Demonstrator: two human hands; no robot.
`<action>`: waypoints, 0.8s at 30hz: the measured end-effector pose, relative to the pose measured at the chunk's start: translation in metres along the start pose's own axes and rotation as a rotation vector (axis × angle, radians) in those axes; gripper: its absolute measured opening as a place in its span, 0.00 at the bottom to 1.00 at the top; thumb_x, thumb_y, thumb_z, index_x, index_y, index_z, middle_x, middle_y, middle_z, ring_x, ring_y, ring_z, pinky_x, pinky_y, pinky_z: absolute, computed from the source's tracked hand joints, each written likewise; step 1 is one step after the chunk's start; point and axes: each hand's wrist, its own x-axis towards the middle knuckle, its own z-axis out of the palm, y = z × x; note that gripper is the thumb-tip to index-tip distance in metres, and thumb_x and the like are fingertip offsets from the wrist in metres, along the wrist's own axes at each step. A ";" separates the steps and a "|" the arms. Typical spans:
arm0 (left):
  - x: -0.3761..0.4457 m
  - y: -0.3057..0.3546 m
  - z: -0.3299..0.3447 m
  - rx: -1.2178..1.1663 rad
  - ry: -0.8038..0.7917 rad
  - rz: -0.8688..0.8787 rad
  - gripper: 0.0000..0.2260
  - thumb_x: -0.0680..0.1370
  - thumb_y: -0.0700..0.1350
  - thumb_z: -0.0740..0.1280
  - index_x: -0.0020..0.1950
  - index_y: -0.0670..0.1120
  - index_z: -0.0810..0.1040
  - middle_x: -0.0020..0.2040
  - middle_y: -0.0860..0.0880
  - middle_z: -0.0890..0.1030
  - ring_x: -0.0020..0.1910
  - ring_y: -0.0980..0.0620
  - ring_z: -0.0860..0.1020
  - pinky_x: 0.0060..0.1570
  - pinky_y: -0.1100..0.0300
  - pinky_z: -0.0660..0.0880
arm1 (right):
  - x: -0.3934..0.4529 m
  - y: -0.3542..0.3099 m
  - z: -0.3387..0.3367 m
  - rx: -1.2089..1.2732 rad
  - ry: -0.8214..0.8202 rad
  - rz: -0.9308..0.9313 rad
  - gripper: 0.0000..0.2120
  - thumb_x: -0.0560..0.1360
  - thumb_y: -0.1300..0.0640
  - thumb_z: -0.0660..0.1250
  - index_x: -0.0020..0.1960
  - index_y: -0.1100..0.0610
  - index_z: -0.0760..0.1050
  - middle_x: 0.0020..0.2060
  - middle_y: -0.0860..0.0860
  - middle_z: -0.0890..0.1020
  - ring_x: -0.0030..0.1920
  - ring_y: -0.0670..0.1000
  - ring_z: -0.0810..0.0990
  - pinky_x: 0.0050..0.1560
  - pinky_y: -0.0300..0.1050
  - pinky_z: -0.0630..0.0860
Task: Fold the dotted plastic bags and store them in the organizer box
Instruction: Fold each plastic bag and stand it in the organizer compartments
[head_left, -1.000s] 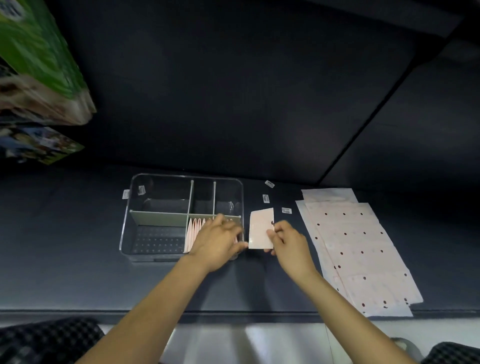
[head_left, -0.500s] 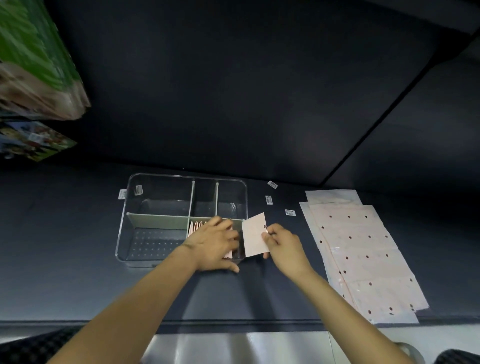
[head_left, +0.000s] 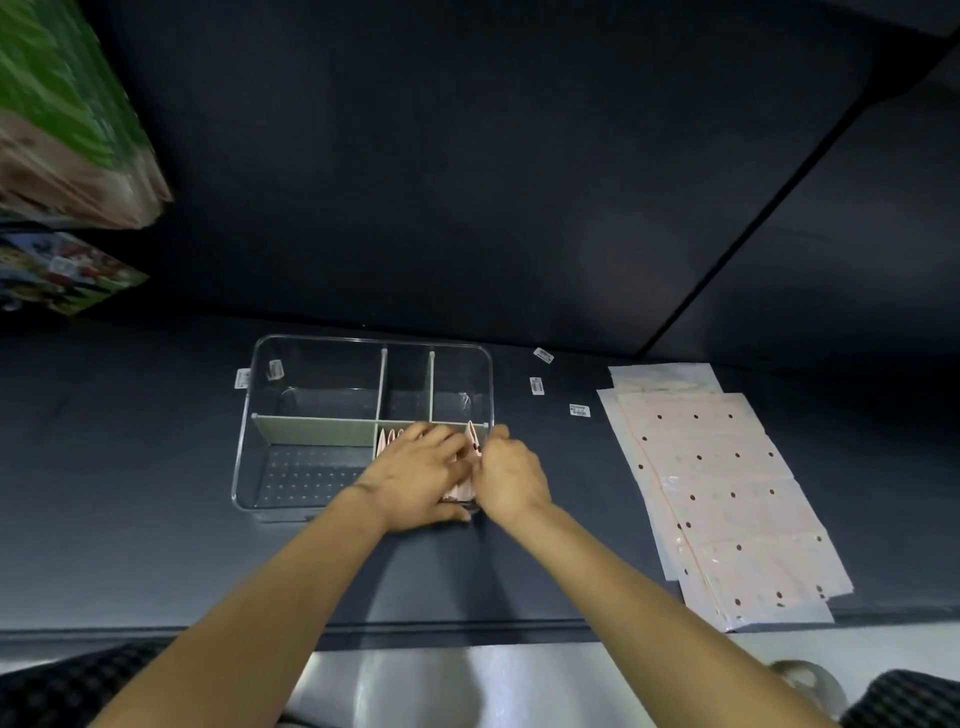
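Clear plastic organizer box (head_left: 249, 447) lies with its long axis left to right, both hands over its near right compartment. Right of the right hand (head_left: 511, 480), flat dotted bags (head_left: 722, 483) run lengthwise away from the person. Left hand (head_left: 418, 480) presses the upright folded bags (head_left: 462, 491) with spread fingers; the right hand pinches one bag's (head_left: 471, 441) edge.

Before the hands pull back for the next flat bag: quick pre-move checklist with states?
1. Folded bag down inside the organizer box, near-right compartment: ok, its top edge stands at the right wall, level with the divider.
2. Right hand has let go of it: cannot tell, the fingers are hidden against the left hand.
3. Left hand lies over the row of folded bags: ok.
4. Row upright, not toppled: cannot tell, mostly covered by the hands.
5. Stack of flat dotted bags waits to the right of the box: ok.
6. Room left in the box: ok, the near-left compartment holds no bags.
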 end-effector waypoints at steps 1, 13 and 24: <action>-0.001 0.001 -0.001 -0.017 0.000 -0.013 0.28 0.73 0.66 0.60 0.65 0.48 0.72 0.63 0.50 0.70 0.63 0.49 0.66 0.64 0.54 0.60 | 0.000 0.001 0.002 -0.013 0.013 0.006 0.10 0.79 0.59 0.57 0.57 0.64 0.69 0.53 0.61 0.80 0.55 0.64 0.77 0.41 0.47 0.66; -0.017 0.049 0.021 -0.242 0.014 -0.651 0.47 0.71 0.72 0.57 0.76 0.49 0.34 0.73 0.42 0.27 0.71 0.47 0.27 0.68 0.48 0.27 | -0.024 0.054 0.001 0.064 0.232 -0.162 0.11 0.79 0.45 0.56 0.53 0.53 0.68 0.44 0.51 0.82 0.46 0.56 0.79 0.37 0.46 0.70; 0.015 0.070 0.027 -0.091 -0.096 -0.578 0.44 0.64 0.79 0.40 0.71 0.60 0.29 0.72 0.43 0.27 0.72 0.47 0.27 0.70 0.40 0.32 | -0.075 0.312 -0.011 -0.003 0.018 0.216 0.36 0.73 0.41 0.66 0.74 0.56 0.58 0.74 0.53 0.61 0.73 0.54 0.59 0.71 0.46 0.61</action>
